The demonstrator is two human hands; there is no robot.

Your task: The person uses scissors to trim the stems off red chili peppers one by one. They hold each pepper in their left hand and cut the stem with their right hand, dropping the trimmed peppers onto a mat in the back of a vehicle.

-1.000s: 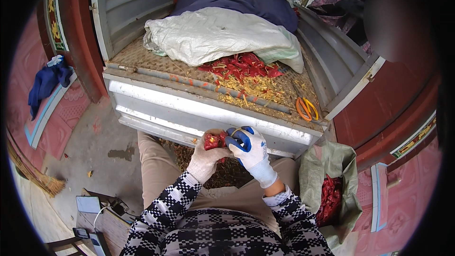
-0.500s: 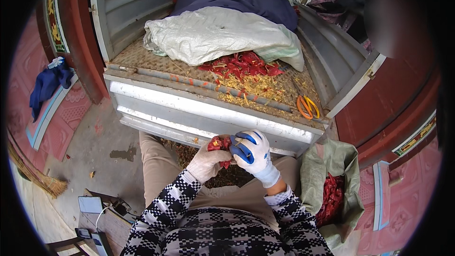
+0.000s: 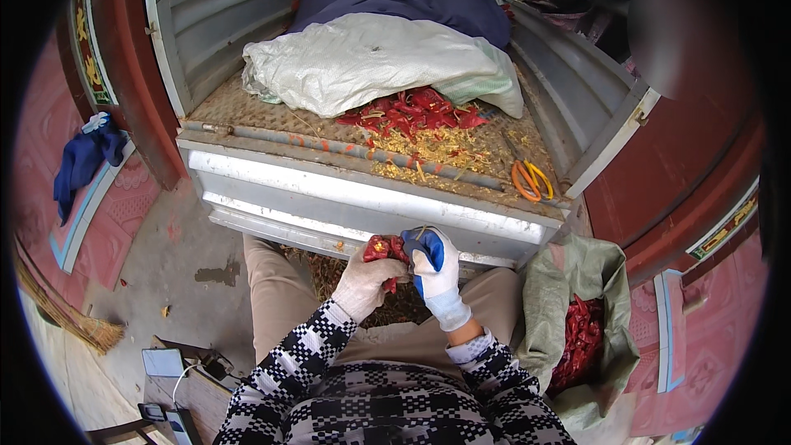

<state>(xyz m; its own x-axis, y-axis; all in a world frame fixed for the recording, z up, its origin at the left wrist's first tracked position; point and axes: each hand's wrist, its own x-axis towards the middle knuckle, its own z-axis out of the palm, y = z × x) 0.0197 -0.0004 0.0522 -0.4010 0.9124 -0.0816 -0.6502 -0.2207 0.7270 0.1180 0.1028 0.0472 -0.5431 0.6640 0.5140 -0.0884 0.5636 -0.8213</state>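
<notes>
Low in front of the truck bed's edge, my left hand (image 3: pixel 360 284), in a whitish glove, is closed round several dried red chili peppers (image 3: pixel 386 249). Their ends stick out above and below its fingers. Touching or very close beside them is my right hand (image 3: pixel 435 272), in a white glove with blue-coated fingers. Its fingers are pinched together, and a thin pale chili stem (image 3: pixel 423 231) shows at their tips. More red chilies (image 3: pixel 416 111) lie loose on the truck bed (image 3: pixel 218 103), spilling from under a white woven sack (image 3: pixel 362 58).
Orange-handled scissors (image 3: pixel 527 180) lie at the bed's right corner, near yellow seeds (image 3: pixel 416 152). A green woven sack (image 3: pixel 614 272) with red chilies stands right of my legs. A broom (image 3: pixel 95 330) and a small table (image 3: pixel 194 395) with a phone (image 3: pixel 163 362) are at left.
My right hand has turned, its fingers now pointing up and pinched with a stem at their tips. My left hand keeps its hold on the chilies. The view has shifted slightly.
</notes>
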